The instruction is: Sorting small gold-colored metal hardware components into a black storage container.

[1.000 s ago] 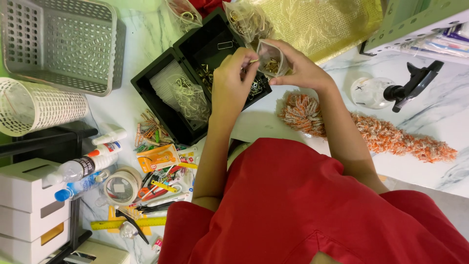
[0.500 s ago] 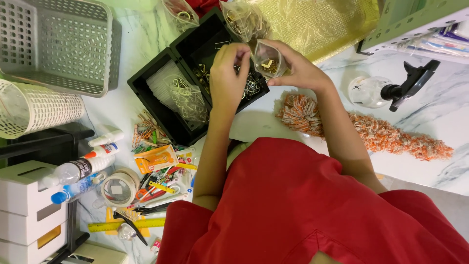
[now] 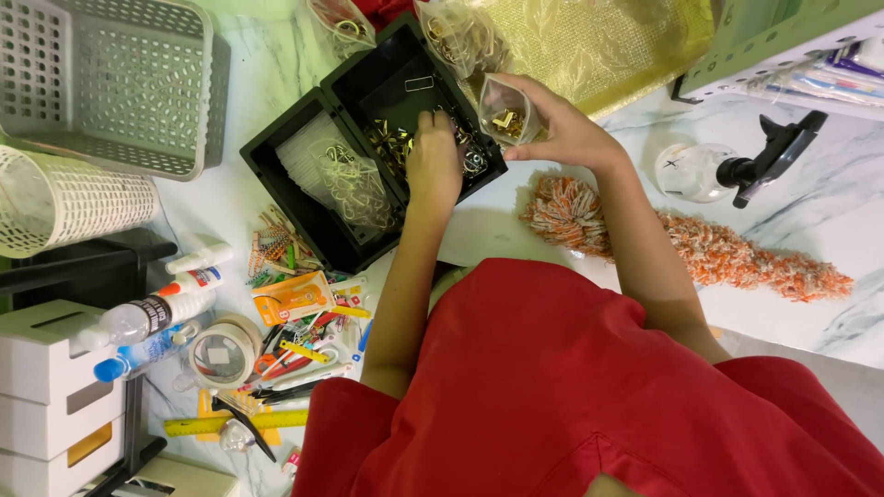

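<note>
Left hand (image 3: 433, 166) has dropped from the bag into the black box (image 3: 304, 230), fingers curled on gold bits | right hand (image 3: 562, 129) still grips small clear bag (image 3: 505, 115) | picking more pieces.

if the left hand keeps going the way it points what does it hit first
Probably the gold metal pieces in the black box; the left hand reaches down into that compartment, though the depth is unclear.

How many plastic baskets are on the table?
2 that show fully: a grey rectangular basket at the top left, and a white round basket lying on its side just below it. A green one may sit at the top right edge.
</note>
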